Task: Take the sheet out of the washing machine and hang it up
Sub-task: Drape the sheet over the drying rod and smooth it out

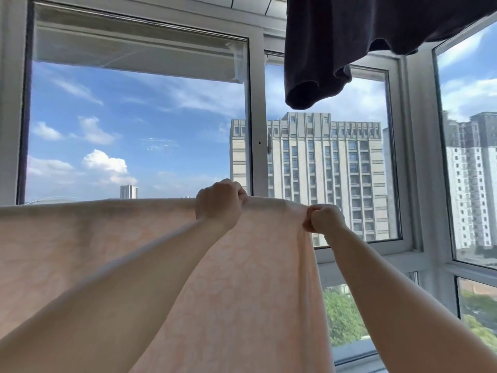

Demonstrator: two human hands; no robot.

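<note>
A pale peach sheet with a faint pattern hangs spread across the lower half of the view, its top edge running level from the left side to the middle. My left hand grips that top edge with curled fingers. My right hand pinches the sheet's upper right corner, a short way to the right and slightly lower. What the sheet hangs over is hidden behind the fabric. The washing machine is out of view.
A dark garment hangs from above at the upper right, over my hands. Large white-framed windows stand close behind the sheet, with sky and tall buildings beyond.
</note>
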